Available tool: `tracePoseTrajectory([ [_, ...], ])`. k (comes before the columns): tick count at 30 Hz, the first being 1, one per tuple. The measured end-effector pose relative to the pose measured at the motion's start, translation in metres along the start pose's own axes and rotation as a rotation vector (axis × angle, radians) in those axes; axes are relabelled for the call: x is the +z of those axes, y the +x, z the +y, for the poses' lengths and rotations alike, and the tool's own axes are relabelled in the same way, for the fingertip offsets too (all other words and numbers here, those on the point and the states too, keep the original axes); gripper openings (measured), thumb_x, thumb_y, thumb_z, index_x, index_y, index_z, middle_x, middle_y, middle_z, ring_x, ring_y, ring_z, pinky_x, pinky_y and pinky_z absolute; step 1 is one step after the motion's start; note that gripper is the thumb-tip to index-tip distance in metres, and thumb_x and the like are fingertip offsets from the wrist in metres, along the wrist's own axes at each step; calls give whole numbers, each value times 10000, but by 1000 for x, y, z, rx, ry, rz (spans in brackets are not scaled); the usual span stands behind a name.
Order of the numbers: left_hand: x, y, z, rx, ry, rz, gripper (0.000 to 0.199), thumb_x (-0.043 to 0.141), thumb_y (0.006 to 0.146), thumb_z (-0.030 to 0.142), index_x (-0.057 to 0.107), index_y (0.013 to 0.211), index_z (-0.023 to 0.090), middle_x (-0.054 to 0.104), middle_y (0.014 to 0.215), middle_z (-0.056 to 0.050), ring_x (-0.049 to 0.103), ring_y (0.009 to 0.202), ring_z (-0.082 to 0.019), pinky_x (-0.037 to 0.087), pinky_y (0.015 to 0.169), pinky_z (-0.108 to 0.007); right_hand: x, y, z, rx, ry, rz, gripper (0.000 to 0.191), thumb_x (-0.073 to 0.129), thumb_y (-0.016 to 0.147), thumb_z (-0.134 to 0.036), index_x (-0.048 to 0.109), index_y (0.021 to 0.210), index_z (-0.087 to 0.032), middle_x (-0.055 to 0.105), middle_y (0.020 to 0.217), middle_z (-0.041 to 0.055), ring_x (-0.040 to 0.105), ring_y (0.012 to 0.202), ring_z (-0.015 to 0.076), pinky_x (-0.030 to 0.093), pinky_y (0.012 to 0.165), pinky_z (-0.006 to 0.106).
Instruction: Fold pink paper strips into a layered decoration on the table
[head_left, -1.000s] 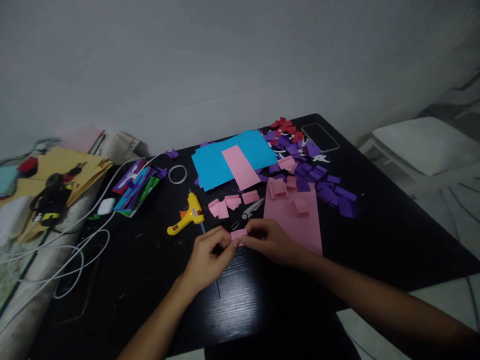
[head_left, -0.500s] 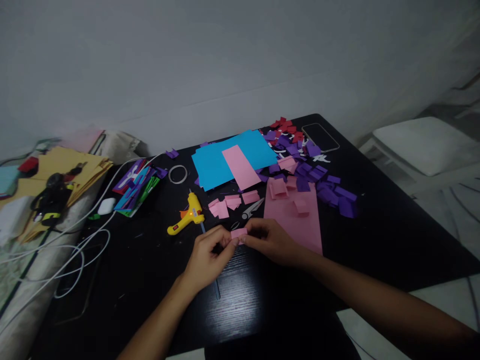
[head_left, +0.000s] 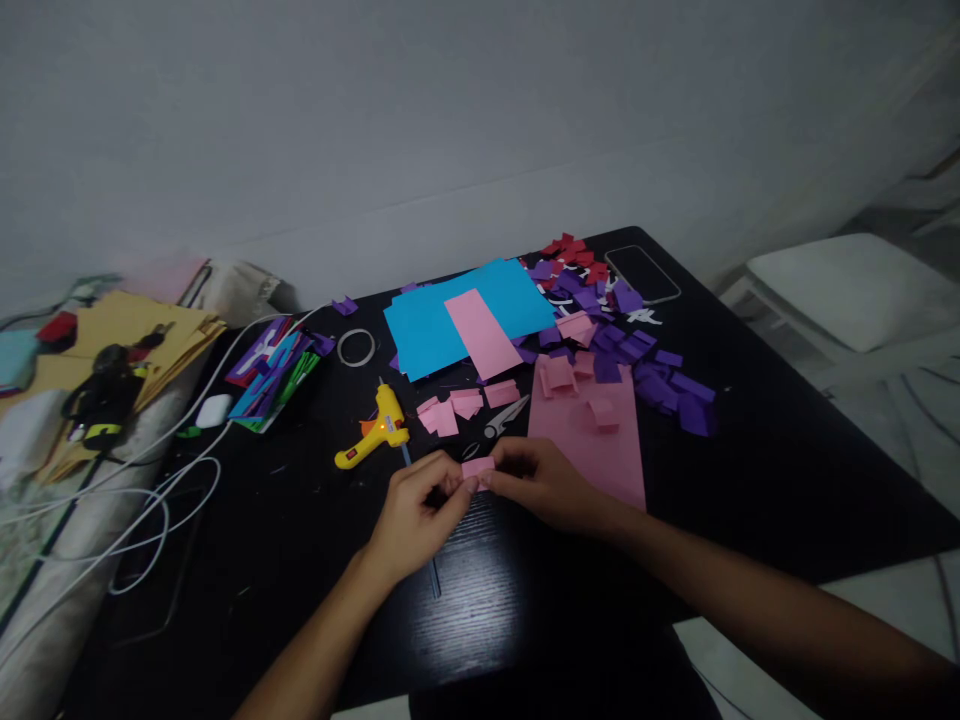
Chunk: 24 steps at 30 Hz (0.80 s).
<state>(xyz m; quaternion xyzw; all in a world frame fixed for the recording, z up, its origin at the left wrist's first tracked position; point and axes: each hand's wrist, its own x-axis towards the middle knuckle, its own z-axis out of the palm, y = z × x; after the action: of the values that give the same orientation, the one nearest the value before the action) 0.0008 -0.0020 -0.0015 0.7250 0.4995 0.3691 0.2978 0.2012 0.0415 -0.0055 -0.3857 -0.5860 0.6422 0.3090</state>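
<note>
Glossy table (apparently grained wood); matt paper strip; plastic glue gun.

Left hand and right hand grip small pink paper piece over black table; yellow glue gun lies to its left, scissors just beyond, blue sheets farther back

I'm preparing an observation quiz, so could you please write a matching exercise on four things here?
1. small rectangular pink paper piece
2. yellow plastic glue gun
3. long rectangular pink paper strip
4. flat white seat

A. beyond the black table's right edge
B. on the blue paper sheets
C. held by the left hand and right hand
D. slim grey stick at its back

Pairs: 1-C; 2-D; 3-B; 4-A.
</note>
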Motion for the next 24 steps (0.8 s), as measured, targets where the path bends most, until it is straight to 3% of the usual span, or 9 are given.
tracePoseTrajectory([
  [12, -1, 0, 1, 9, 4, 5, 265, 628, 969, 224, 564, 716, 185, 527, 657, 26, 507, 594, -108, 406, 570, -223, 0, -1, -2, 8, -6, 3, 257, 745, 801, -352, 603, 680, -174, 528, 654, -27, 466, 645, 129, 352, 608, 265],
  [24, -1, 1, 2, 9, 12, -14, 222, 605, 991, 213, 566, 774, 188, 510, 692, 25, 497, 619, -112, 406, 585, -226, -2, 0, 5, -24, -40, -10, 221, 698, 855, -359, 636, 766, -166, 571, 697, -12, 503, 668, 139, 383, 627, 270],
])
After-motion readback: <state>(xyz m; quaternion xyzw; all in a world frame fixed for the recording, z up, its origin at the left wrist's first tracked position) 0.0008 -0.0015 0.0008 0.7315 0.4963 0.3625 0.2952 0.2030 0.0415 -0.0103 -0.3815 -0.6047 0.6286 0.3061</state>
